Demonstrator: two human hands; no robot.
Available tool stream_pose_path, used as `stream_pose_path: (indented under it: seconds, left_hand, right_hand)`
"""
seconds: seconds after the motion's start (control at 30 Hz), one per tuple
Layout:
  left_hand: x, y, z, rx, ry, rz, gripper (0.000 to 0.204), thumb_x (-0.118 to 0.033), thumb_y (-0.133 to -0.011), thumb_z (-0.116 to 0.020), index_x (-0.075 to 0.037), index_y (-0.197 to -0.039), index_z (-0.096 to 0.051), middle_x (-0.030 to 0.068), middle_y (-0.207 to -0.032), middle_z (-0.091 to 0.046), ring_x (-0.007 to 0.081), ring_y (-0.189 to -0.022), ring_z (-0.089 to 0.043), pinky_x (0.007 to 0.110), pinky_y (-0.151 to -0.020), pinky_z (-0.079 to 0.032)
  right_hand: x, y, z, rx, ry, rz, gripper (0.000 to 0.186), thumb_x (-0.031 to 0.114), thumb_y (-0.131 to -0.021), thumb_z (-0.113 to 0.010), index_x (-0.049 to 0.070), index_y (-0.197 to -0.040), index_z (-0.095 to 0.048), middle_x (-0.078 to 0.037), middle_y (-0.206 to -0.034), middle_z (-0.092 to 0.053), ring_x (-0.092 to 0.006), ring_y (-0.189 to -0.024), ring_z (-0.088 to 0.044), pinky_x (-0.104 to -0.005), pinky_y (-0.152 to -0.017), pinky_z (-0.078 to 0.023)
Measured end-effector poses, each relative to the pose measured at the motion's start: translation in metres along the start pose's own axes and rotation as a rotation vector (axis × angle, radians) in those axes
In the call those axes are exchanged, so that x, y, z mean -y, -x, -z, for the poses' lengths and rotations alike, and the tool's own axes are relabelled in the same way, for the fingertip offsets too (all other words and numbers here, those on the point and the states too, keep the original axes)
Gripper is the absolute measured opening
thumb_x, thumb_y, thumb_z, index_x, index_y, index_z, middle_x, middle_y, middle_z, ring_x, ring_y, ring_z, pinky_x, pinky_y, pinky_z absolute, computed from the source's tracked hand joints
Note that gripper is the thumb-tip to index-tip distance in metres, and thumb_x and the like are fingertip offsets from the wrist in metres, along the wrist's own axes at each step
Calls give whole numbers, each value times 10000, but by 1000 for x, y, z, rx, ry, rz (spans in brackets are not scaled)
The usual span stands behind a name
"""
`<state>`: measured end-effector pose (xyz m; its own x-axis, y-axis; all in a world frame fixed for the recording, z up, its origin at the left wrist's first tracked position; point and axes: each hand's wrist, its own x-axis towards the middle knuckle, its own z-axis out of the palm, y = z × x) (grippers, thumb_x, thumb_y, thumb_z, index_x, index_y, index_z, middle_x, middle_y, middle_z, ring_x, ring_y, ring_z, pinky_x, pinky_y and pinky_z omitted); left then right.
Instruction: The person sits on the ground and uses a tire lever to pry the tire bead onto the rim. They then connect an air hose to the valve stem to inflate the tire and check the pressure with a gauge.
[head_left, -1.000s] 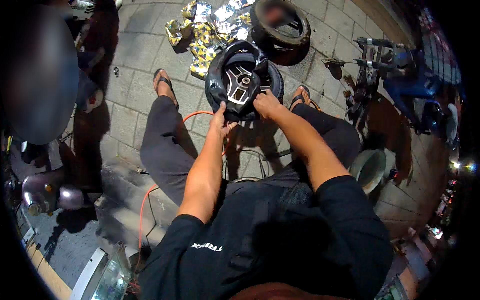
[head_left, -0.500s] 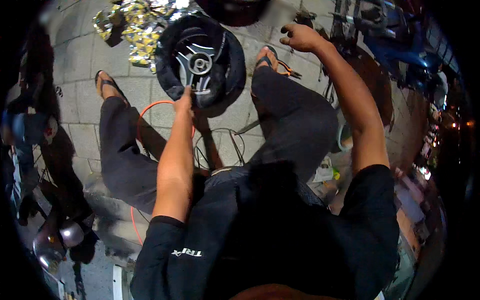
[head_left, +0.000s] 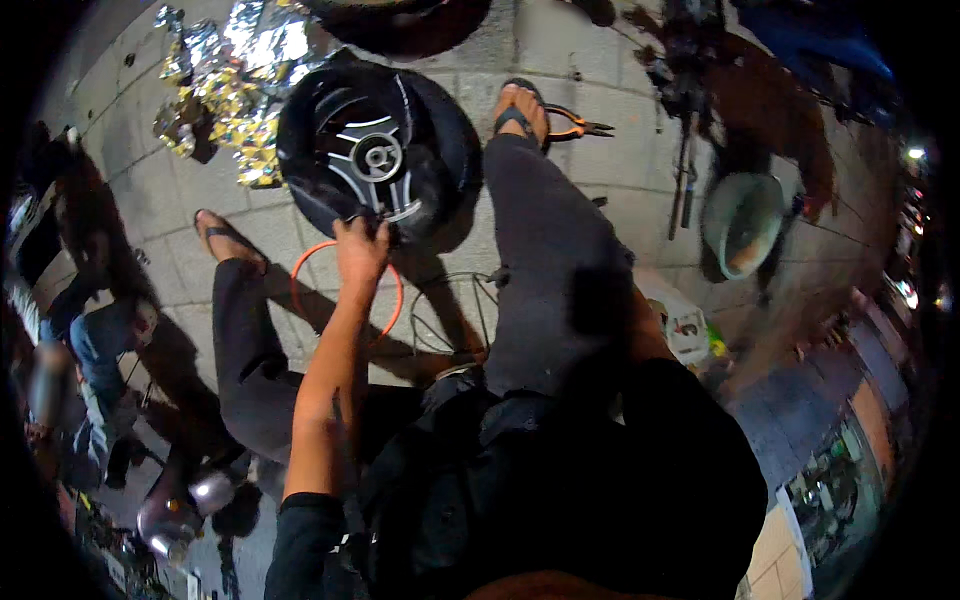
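A motorbike wheel [head_left: 376, 157] with grey spokes lies on the paving between my feet. Around it is a thick black tyre [head_left: 458, 150]. At the tyre's near edge, my left hand [head_left: 361, 250] has its fingers curled over the black rubber. Of my right arm, only a strip of forearm [head_left: 645, 325] shows beside my right thigh. The right hand itself is hidden behind the leg. An orange hose [head_left: 300, 275] loops on the ground under my left wrist.
Orange-handled pliers [head_left: 572, 125] lie beside my right foot. Crumpled shiny foil sheeting [head_left: 235, 110] is spread left of the wheel. A pale green basin [head_left: 745, 225] stands to the right. Near my right knee is a white container [head_left: 685, 328]. Dark round rubber [head_left: 400, 25] sits beyond the wheel.
My right hand, earlier raised beyond my right foot, has dropped back out of sight beside the thigh. My left hand stays at the tyre's near edge. The view has shifted, showing the basin more fully.
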<state>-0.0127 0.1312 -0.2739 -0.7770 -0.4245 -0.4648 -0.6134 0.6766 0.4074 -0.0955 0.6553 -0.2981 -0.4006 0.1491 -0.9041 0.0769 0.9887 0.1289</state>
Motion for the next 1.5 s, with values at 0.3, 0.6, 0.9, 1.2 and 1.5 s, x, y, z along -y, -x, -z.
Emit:
stream_pose_path:
  seconds: [0.3, 0.6, 0.9, 1.2, 1.5]
  left_hand:
    - [-52, -15, 18, 259, -307, -286, 494, -381, -867, -767, -119, -1264, -634, 171, -1321, -569, 373, -1309, -519, 573, -1084, -423]
    - [-47, -48, -15, 226, -64, -256, 616, -261, -816, -821, -141, -1357, -551, 181, -1312, -614, 437, -1199, -611, 562, -913, -530]
    - [-72, -71, 11, 676, 336, -247, 644, -108, -816, -813, -62, -1417, -588, 165, -1383, -651, 311, -1303, -612, 394, -1103, -476]
    - [-24, 57, -1, 351, 115, -167, 670, -345, -811, -826, 6, -1344, -621, 257, -1308, -674, 407, -1229, -645, 452, -1049, -520]
    - [16, 126, 36, 469, 26, -75, 513, -265, -848, -783, 20, -1261, -675, 234, -1205, -733, 367, -1144, -697, 432, -976, -541]
  right_hand:
    - [-13, 6, -3, -10, -93, -32, 452, 411, -978, -620, -10, -1094, -739, -279, -1074, -733, -476, -1029, -698, -525, -912, -543]
    - [-31, 25, 9, -41, -164, -21, 470, 432, -991, -606, -3, -1112, -736, -284, -1062, -732, -489, -1023, -692, -525, -911, -542]
    - [-25, 68, 85, -333, -368, 73, 489, 454, -1005, -592, 3, -1131, -734, -289, -1051, -731, -501, -1016, -687, -525, -909, -540]
    - [2, 147, 238, -1052, -549, 354, 547, 532, -1043, -530, 31, -1067, -749, -236, -996, -749, -436, -1017, -703, -485, -931, -529]
    - [71, 339, 310, -1318, -1050, 1025, 476, 461, -1091, -527, 8, -1026, -658, -109, -772, -621, -251, -760, -617, -422, -776, -516]
